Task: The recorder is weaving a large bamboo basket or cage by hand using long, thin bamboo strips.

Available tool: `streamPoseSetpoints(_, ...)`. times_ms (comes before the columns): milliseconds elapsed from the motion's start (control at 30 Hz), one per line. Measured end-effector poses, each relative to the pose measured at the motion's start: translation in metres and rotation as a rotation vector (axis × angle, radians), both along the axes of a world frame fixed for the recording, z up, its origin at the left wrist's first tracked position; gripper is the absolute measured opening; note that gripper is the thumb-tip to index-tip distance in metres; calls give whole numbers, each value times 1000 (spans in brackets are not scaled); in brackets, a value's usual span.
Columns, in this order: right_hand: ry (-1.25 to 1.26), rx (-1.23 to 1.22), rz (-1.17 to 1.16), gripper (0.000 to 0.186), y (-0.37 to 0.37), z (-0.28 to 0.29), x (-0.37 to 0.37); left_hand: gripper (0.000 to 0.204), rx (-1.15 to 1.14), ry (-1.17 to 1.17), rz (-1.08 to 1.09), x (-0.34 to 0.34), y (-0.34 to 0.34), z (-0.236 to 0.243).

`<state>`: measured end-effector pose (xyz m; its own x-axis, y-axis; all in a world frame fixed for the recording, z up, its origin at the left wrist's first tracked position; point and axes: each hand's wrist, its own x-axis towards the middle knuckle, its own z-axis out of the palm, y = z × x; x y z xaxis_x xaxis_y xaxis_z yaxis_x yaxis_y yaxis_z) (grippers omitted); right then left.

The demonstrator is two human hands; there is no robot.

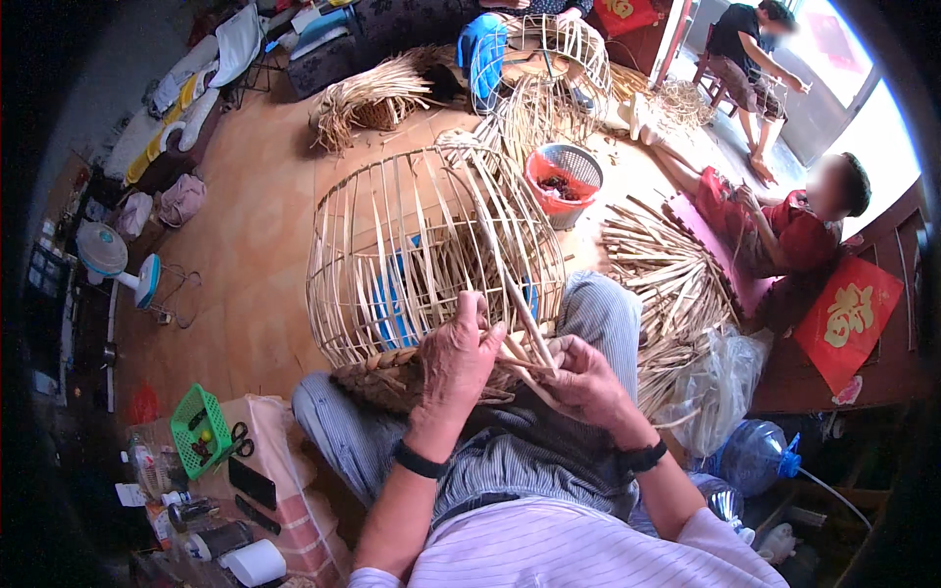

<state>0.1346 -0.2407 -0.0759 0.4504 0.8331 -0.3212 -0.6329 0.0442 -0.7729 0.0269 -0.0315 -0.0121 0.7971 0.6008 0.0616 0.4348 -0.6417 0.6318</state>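
A large basket frame [338, 211] of thin pale ribs and hoops lies on its side between my knees. Its near end has a braided band of dried plant strips [377, 365]. My left hand [457, 358] is closed at this band, thumb and fingers pinching a strip at the ribs. Just to the right, my right hand [586, 384] grips a long flat dried strip [524, 316] where it bends at the edge. Its fingers partly hide the fold. Something blue [392, 299] shows through the ribs.
Loose dried strips [662, 265] fan out at right, beside a clear plastic bag [720, 377] and water bottle [755, 456]. A red-and-grey bucket [566, 181] stands beyond the frame. At lower left, a table bears a green basket [201, 431] and scissors [235, 443]. Other people sit beyond.
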Motion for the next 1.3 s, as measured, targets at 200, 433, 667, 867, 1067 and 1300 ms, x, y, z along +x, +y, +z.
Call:
streamPoseSetpoints(200, -303, -247, 73, 25, 25, 33, 36, 14, -51, -23, -71, -8, 11, 14)
streamPoseSetpoints(433, -430, -317, -80, 27, 53, 27, 44, 33, 151, 193, -98, 1, -1, 9)
streamPoseSetpoints(667, -902, -264, -118, 31, 66, 5, 25, 34, 80, 77, 5, -3, -4, 3)
streamPoseSetpoints(867, -666, -107, -132, 22, 66, 30, 7, 28, -95, -148, 52, -43, -2, -1)
streamPoseSetpoints(1067, -365, 51, 50, 21, 109, 57, -10, 36, -169, -137, 170, -98, 62, -57)
streamPoseSetpoints(1300, 24, 140, -53, 24, 120, 33, 5, 33, -201, -241, 55, -109, 46, -49)
